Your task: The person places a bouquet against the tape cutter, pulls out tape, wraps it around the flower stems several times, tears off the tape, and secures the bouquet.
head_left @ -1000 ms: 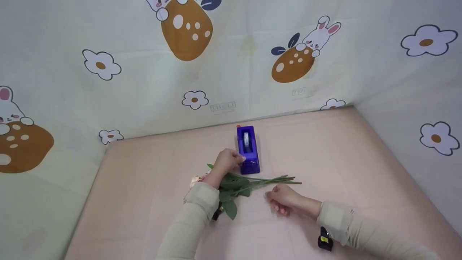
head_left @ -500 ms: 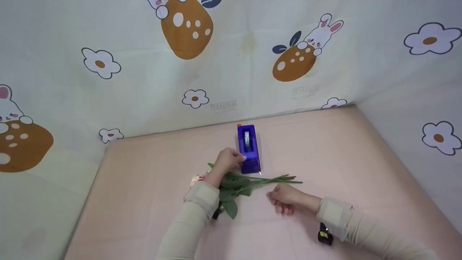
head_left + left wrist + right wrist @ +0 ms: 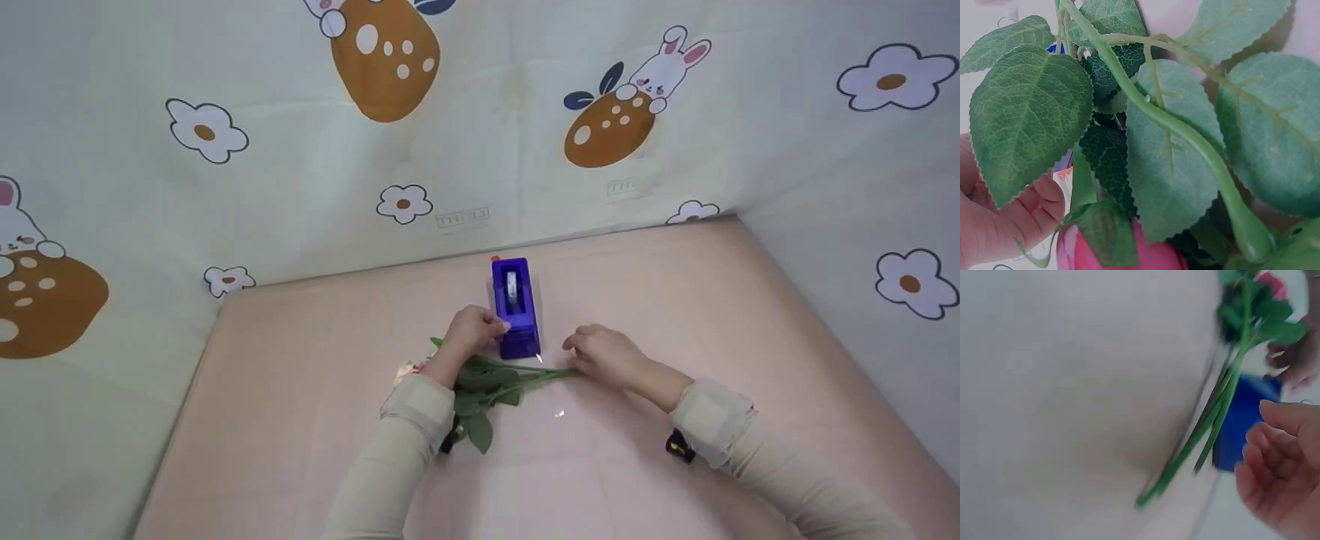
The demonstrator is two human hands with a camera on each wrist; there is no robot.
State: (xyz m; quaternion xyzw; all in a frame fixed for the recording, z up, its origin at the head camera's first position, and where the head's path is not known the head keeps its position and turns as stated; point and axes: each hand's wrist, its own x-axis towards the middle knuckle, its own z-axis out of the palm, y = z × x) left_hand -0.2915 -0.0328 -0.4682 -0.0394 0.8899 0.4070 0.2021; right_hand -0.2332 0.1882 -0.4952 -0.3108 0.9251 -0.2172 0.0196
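My left hand (image 3: 474,330) holds the near left edge of a blue tape dispenser (image 3: 523,342) with its fingertips. A clear roll of tape (image 3: 512,289) sits in the dispenser's slot. Artificial roses lie beneath my left forearm, their green stems (image 3: 544,375) pointing right; a pink rose bloom (image 3: 1123,247) and large leaves (image 3: 1030,115) fill the left wrist view. My right hand (image 3: 606,355) is over the stem ends, hiding them in the head view. In the right wrist view its fingers (image 3: 1249,464) curl loosely with nothing between them, beside the stems.
A small shiny bit (image 3: 559,413) lies on the pink tabletop (image 3: 645,285) in front of the stems. Patterned cloth walls (image 3: 300,172) rise behind the table and at both sides. Dark wrist cameras (image 3: 680,446) hang under both forearms.
My right hand has moved up and away from me, from in front of the stems to over their ends. The small shiny bit now shows where it was. My left hand stays at the dispenser.
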